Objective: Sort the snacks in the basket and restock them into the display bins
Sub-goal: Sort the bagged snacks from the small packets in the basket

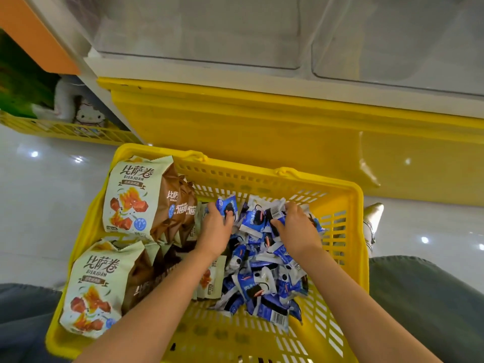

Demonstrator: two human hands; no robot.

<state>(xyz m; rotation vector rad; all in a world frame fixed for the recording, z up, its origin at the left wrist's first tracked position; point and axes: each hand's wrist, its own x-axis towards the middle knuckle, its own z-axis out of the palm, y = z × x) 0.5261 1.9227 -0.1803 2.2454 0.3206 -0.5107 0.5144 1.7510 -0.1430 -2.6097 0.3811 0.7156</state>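
A yellow slatted basket [340, 195] sits on the floor in front of me. Its right half holds a heap of several small blue-and-white snack packets [264, 281]. Large pale-green and brown snack bags [131, 197] lie along its left side. My left hand [216, 229] grips a blue-and-white packet [227, 205] at the heap's far left edge. My right hand [296, 229] has its fingers curled round more of these packets [275, 212] at the heap's far end. Clear display bins [199, 32] stand above, behind the basket.
A yellow shelf base [235, 121] runs below the bins, close behind the basket. At left, another yellow basket [65, 131] holds a plush toy [87, 117]. Glossy white floor [39, 195] surrounds the basket. My knees frame it on both sides.
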